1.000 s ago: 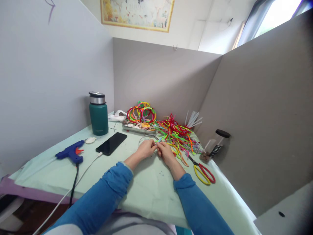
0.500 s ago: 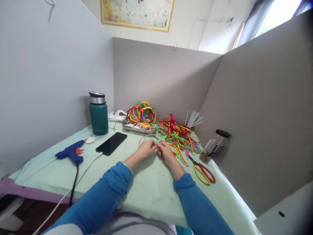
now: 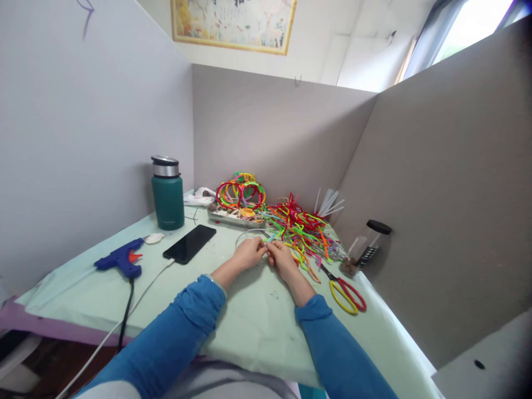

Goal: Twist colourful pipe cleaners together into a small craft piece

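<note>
Left hand (image 3: pixel 249 252) and right hand (image 3: pixel 283 259) pinched, apparently on blue strip (image 3: pixel 272 237); fine fingertip work, seemingly; next move likely needs steadiness; scissors (image 3: pixel 335 277) right of grip.

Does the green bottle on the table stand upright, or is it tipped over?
Upright: the green bottle rests on its base on the table, with its silver-and-black top uppermost.

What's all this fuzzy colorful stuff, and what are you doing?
A person's left hand and right hand meet over the table, fingertips around a small light-blue piece, mostly hidden. Bright fuzzy stems are heaped just beyond. The scissors and blue glue gun lie unheld.
</note>
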Demonstrator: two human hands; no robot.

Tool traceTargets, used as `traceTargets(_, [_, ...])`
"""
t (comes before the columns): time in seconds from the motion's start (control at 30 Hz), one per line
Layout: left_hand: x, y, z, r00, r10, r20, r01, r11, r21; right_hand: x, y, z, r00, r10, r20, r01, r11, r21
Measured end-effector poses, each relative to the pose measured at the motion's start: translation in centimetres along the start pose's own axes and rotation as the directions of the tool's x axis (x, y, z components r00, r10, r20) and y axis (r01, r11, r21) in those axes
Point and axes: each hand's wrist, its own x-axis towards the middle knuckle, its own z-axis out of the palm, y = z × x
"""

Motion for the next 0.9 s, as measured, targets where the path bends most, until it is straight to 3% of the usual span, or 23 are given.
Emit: traceTargets(0.9, [-0.11, 0.04, -0.02, 1.0, 0.004, 0.011, -0.005, 1.0, 0.014, 0.05, 0.15, 0.02, 1.0, -0.012, 0.005, 0.013, 0.999, -0.031])
